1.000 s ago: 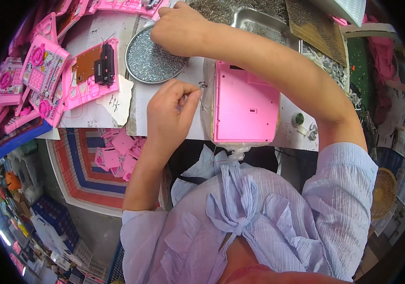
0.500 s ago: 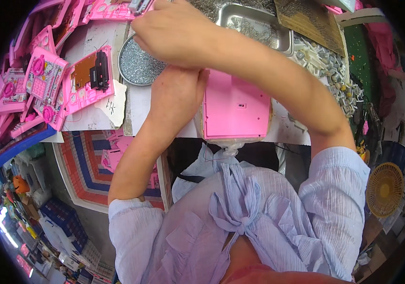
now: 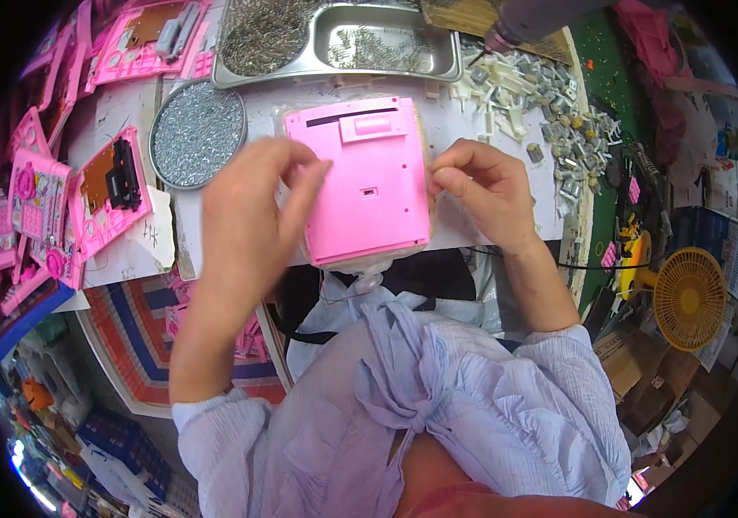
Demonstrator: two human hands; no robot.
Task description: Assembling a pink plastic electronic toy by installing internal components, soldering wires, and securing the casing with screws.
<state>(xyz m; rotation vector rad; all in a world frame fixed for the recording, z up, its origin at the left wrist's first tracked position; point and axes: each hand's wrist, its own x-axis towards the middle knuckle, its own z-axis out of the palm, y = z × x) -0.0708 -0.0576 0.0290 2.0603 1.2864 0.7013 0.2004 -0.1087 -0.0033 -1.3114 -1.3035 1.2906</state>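
A pink plastic case (image 3: pixel 343 216) lies back side up in front of me, with a slot near its far edge and a small opening at its middle. My left hand (image 3: pixel 244 207), slightly blurred, is over the case's left edge, thumb and forefinger tips brought together; anything between them is too small to make out. Beside the right edge, my right hand (image 3: pixel 494 194) has thumb and forefinger pinched, and whatever they hold is hidden. A round dish of small silver screws (image 3: pixel 196 134) stands just beyond my left hand.
A metal tray (image 3: pixel 464 60) of springs and small metal parts is at the back. An electric screwdriver (image 3: pixel 507 34) hangs at the upper right, above a heap of small white and metal parts (image 3: pixel 572 129). Pink case halves (image 3: pixel 41 194) are piled at left.
My crossed arms have parted: the right hand came from the screw dish side to the case's right edge, and the left hand moved to its left edge. The view has shifted.
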